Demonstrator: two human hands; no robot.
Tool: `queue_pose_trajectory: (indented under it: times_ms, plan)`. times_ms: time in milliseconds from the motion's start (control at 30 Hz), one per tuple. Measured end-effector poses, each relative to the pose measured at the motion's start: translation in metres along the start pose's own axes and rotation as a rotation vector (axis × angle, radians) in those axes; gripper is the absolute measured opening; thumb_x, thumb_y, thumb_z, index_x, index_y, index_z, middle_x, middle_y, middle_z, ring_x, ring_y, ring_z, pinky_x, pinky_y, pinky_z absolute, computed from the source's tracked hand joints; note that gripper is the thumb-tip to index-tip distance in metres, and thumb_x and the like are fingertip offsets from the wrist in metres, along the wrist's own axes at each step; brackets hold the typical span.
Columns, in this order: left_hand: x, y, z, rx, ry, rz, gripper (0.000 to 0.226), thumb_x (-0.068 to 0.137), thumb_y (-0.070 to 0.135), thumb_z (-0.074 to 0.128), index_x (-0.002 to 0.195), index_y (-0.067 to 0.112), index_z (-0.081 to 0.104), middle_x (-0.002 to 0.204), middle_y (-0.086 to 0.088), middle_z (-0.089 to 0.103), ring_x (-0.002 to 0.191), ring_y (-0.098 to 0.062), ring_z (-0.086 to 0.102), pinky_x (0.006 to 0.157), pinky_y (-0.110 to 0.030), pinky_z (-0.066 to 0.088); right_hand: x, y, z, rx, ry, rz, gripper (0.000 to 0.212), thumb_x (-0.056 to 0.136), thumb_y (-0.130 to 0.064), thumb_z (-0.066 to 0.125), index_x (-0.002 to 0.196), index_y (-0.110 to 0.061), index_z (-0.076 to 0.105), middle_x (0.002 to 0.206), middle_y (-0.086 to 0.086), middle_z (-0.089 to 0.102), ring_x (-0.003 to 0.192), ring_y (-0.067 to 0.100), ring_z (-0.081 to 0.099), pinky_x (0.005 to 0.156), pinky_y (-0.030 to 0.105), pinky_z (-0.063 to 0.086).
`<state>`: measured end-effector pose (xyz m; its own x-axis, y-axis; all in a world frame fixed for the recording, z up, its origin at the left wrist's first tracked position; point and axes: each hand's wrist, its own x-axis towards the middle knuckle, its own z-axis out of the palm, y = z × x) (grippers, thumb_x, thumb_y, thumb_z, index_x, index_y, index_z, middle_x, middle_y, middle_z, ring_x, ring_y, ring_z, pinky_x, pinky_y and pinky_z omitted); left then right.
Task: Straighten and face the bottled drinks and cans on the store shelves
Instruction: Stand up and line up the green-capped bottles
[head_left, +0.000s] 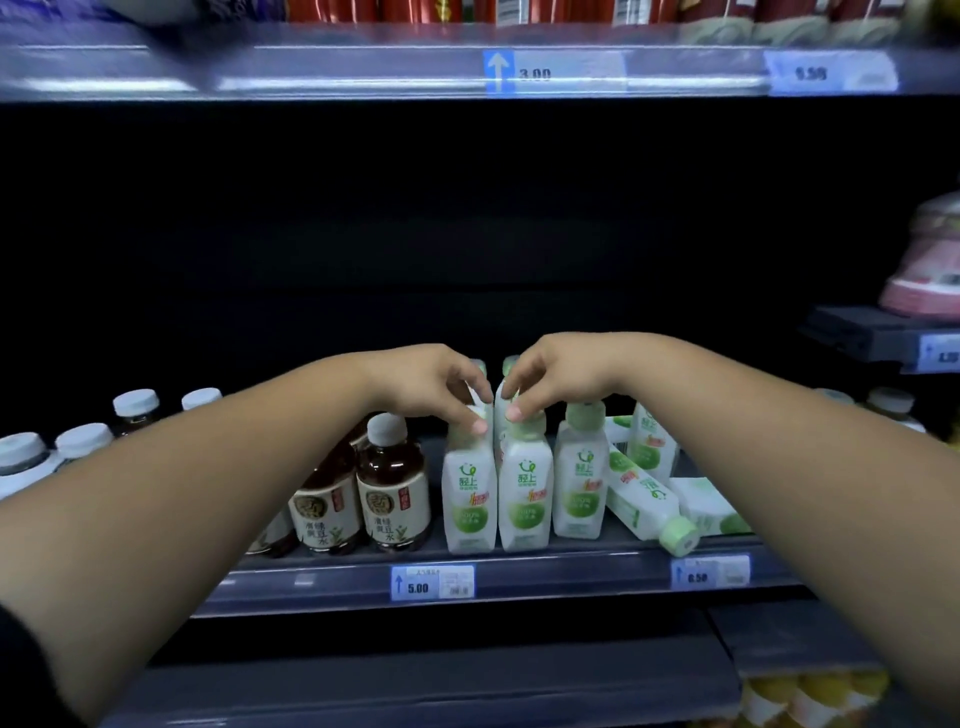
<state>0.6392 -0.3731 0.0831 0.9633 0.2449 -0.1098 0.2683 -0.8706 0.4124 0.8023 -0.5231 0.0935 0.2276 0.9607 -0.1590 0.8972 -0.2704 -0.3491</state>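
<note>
I count three white bottles (579, 488) upright at the shelf (571, 577) front. My left hand (431, 384) pinches the leftmost bottle (467, 499) by its top, and my right hand (550, 379) pinches the middle bottle (524, 499). One toppled bottle (644, 501) lies to their right, and two brown tea bottles (393, 493) stand to their left.

Grey metal shelves (571, 574) against a dark back panel (467, 208)

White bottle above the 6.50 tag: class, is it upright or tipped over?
Tipped over: the white bottle lies on its side, green cap toward the shelf front.
</note>
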Motion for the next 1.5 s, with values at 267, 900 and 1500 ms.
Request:
queue_pose_trajectory:
  times_ms: [267,900,1500]
  plan:
    - [0.041,-0.034,-0.019,-0.003,0.236,-0.025,0.053,0.078,0.043,0.08,0.127,0.031,0.061,0.125,0.01,0.062,0.114,-0.009,0.059,0.101,-0.03,0.046,0.045,0.024,-0.013,0.021,0.216,0.052,0.056,0.088,-0.027,0.075,0.141,-0.025,0.055,0.141,-0.006,0.056,0.13,0.013,0.051,0.098,0.02,0.035]
    - [0.069,-0.045,-0.009,-0.102,-0.049,0.061,0.031,0.084,0.022,0.077,0.113,0.022,0.065,0.105,0.004,0.071,0.1,-0.014,0.066,0.092,-0.029,0.05,0.058,0.027,-0.005,0.092,-0.02,0.02,0.03,0.086,-0.021,0.077,0.113,-0.029,0.069,0.111,-0.011,0.068,0.105,0.009,0.063,0.095,0.029,0.049]
    - [0.051,-0.007,-0.006,-0.028,0.117,0.108,0.032,0.082,0.045,0.075,0.111,0.033,0.069,0.102,0.014,0.069,0.098,-0.002,0.064,0.093,-0.03,0.053,0.017,0.036,-0.006,0.273,0.065,0.029,0.038,0.085,-0.027,0.078,0.12,-0.034,0.068,0.119,-0.011,0.067,0.111,0.003,0.061,0.097,0.025,0.046]
